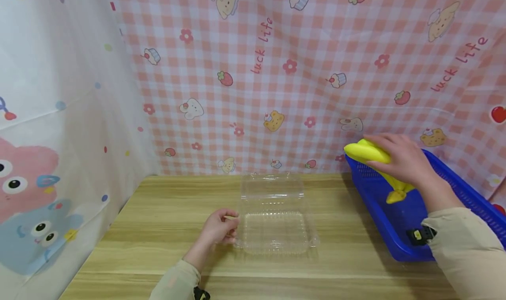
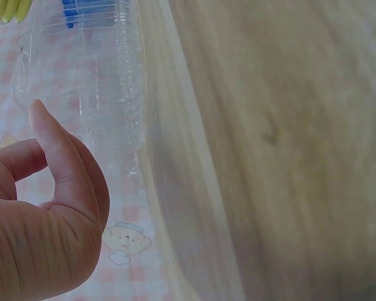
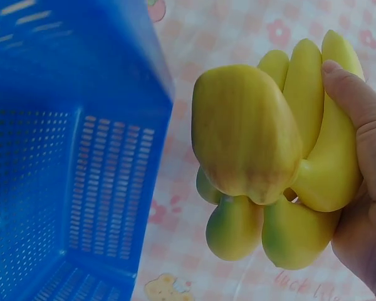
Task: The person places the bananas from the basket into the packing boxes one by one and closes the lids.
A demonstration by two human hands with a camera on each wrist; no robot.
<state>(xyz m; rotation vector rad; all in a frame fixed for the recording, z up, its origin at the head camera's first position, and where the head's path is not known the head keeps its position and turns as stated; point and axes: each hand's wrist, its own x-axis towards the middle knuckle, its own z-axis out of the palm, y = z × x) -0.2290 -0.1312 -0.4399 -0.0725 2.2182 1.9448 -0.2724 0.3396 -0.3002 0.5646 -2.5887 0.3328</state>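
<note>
My right hand [image 1: 401,157] grips a yellow bunch of bananas [image 1: 365,152] over the far left part of a blue plastic basket [image 1: 373,212]. In the right wrist view, the thumb lies along one banana and the thick stem end [image 3: 244,132] faces the camera, with green tints on the lower bananas. A clear plastic clamshell box [image 1: 276,232] stands on the table with its lid raised toward the back. At the box's left edge is my left hand [image 1: 219,227], its fingers loosely bent and nothing showing between thumb and fingers in the left wrist view.
The wooden table [image 1: 166,229] meets a pink checked cloth [image 1: 253,93] hanging behind it. A white printed curtain [image 1: 79,115] hangs on the left. The basket's perforated walls [image 3: 113,188] rise along the table's right side.
</note>
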